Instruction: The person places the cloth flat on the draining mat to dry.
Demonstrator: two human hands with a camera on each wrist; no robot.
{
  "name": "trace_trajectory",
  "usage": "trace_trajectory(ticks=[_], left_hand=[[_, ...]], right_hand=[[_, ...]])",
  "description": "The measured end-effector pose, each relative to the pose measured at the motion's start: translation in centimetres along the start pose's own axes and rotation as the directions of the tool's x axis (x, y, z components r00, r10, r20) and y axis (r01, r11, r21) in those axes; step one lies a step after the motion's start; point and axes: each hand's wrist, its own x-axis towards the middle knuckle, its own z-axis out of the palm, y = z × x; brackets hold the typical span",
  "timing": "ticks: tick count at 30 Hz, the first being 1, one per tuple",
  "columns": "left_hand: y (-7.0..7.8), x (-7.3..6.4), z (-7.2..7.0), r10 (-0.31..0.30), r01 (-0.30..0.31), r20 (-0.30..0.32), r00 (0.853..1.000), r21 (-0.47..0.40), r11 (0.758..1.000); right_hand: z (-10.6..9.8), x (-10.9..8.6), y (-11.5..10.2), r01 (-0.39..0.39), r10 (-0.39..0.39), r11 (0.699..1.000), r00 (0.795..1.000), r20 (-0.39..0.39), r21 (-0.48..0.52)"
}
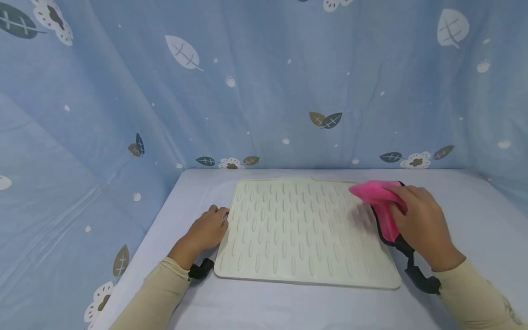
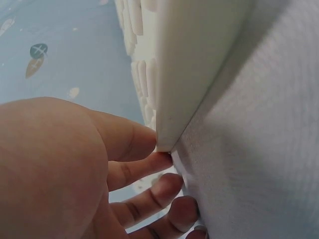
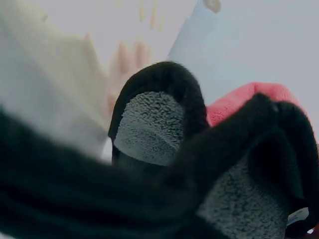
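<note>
A cream draining mat point(image 1: 288, 229) with rows of raised oval ridges lies flat on the table. My left hand point(image 1: 208, 228) is at its left side; in the left wrist view the thumb point(image 2: 132, 142) and forefinger are right at the mat's edge point(image 2: 199, 55), while the other fingertips rest by the table surface. Over the mat's right side, my right hand point(image 1: 422, 224) grips a bunched pink cloth point(image 1: 377, 191) with black edging. The right wrist view shows the cloth's fuzzy grey underside point(image 3: 154, 114); the right fingers are mostly hidden there.
White cloth covers the table point(image 1: 255, 305). Behind and to the left hangs a blue curtain point(image 1: 264, 91) printed with leaves and flowers. Black straps point(image 1: 422, 279) are worn at both wrists, close to the mat's sides.
</note>
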Motion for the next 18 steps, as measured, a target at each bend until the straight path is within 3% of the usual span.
trace_trajectory(ticks=[18], left_hand=[[0.1, 0.1, 0.0, -0.003, 0.003, 0.005, 1.000, 0.001, 1.000]], right_hand=[[-0.2, 1.4, -3.3, 0.021, -0.020, 0.997, 1.000, -0.017, 0.068]])
